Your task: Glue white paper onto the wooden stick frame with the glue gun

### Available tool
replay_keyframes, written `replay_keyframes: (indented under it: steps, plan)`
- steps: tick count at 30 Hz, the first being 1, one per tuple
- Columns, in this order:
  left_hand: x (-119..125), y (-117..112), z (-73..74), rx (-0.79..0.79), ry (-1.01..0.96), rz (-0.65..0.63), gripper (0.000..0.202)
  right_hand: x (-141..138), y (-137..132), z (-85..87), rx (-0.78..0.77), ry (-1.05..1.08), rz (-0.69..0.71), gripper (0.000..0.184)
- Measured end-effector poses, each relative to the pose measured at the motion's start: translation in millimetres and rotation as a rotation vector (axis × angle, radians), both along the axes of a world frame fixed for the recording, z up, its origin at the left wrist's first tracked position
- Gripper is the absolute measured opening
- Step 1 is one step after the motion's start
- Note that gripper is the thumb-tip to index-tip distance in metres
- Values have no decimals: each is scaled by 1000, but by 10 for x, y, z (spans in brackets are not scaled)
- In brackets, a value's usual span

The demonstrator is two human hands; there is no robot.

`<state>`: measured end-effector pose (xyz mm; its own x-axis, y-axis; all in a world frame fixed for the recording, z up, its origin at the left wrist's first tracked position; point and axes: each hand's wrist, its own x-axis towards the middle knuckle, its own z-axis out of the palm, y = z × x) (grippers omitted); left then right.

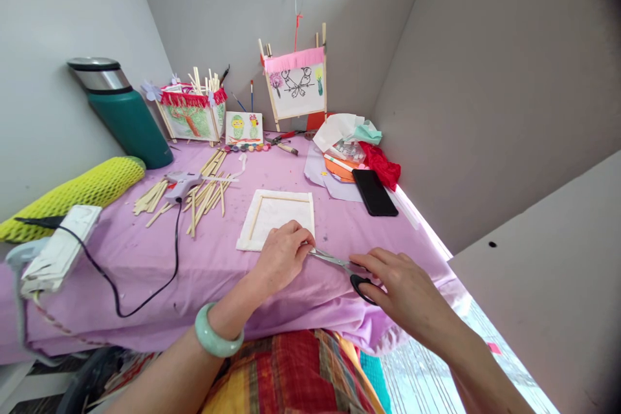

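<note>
My left hand [283, 252] rests on the near edge of a white paper square framed with wooden sticks [276, 218], fingers curled and pressing it down on the purple tablecloth [145, 252]. A pale green bangle [217, 334] circles that wrist. My right hand [405, 286] is closed on the black handles of a pair of scissors [347, 270]. The metal blades point left and meet the paper's near right corner beside my left fingers.
A glue gun [182, 182] lies on loose wooden sticks [204, 191], its black cord running to a power strip [61, 247]. A black phone [374, 192], red cloth, paper lanterns [295, 81], a green flask [123, 110] and yellow foam netting [80, 191] stand around.
</note>
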<state>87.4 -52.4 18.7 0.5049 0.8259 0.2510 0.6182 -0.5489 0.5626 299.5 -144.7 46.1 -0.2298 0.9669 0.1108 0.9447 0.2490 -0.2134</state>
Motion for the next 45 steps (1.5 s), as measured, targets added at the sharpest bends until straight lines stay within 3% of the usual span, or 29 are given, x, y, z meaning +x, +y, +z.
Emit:
replay_keyframes:
  steps: [19, 37, 45]
  plan:
    - [-8, 5, -7, -41, -30, -6, 15, -114, 76, -32, -45, 46, 13, 31]
    - [3, 27, -34, -27, -28, 9, 14, -185, 117, -44, -12, -129, -44, 28]
    - [-2, 39, -38, -80, -160, 20, 13, -197, 118, -55, 15, -142, -58, 27]
